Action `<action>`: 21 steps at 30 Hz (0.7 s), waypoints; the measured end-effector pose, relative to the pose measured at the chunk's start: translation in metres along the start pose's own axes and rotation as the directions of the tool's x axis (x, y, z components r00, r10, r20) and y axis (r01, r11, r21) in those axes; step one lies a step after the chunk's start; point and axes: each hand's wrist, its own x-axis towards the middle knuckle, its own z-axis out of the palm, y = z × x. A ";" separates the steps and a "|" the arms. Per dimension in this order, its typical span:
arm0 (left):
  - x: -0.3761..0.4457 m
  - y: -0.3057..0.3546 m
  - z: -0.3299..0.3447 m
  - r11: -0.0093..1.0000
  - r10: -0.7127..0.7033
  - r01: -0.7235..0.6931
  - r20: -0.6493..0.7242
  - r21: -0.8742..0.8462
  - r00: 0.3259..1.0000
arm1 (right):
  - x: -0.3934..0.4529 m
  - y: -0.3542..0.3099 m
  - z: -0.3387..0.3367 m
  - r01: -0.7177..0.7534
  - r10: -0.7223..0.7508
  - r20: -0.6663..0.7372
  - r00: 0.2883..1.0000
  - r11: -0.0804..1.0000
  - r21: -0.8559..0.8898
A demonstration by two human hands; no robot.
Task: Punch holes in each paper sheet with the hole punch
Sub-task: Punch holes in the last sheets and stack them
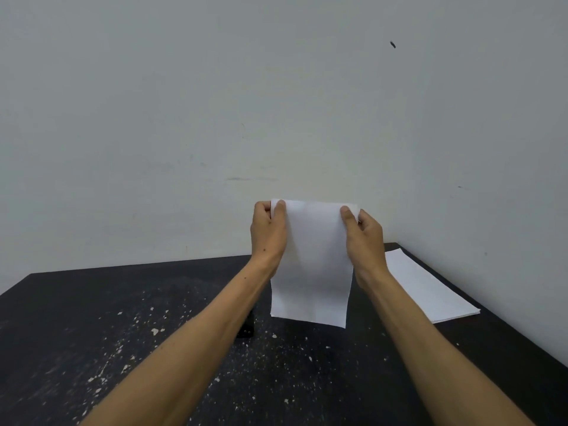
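A white paper sheet hangs upright in the air above the table, its lower edge free. My left hand pinches its top left corner and my right hand pinches its top right corner. A stack of white paper sheets lies flat at the right of the table. Just below my left forearm shows a small part of a black hole punch; my arm hides most of it.
The black table is speckled with white paint spots and small paper bits. A pale wall rises right behind it, and another wall closes the right side next to the stack.
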 end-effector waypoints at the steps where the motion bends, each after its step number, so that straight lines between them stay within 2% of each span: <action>1: -0.003 0.000 0.003 1.000 0.006 -0.006 -0.027 0.009 1.000 | -0.003 -0.001 0.003 0.012 -0.012 -0.023 1.000 1.000 -0.012; 7: -0.015 0.011 0.014 0.995 0.088 -0.083 -0.097 0.048 0.991 | -0.011 -0.004 0.009 0.064 -0.069 -0.071 0.995 0.995 -0.076; 11: -0.021 0.007 0.012 0.985 0.161 -0.158 -0.038 0.072 0.986 | -0.014 -0.004 0.006 0.146 -0.159 -0.064 0.985 0.975 -0.167; 14: -0.025 -0.001 0.006 0.977 0.191 -0.192 0.028 0.094 0.981 | -0.011 -0.003 0.004 0.165 -0.178 -0.062 0.982 0.971 -0.173; 17: -0.027 -0.015 -0.003 0.981 0.129 -0.144 0.116 0.127 0.985 | -0.005 0.000 0.002 0.149 -0.159 -0.060 0.985 0.977 -0.152; 21: -0.021 -0.041 -0.016 0.976 -0.054 0.006 0.214 0.219 0.975 | 0.003 0.008 -0.002 0.097 -0.099 -0.024 0.995 0.991 -0.090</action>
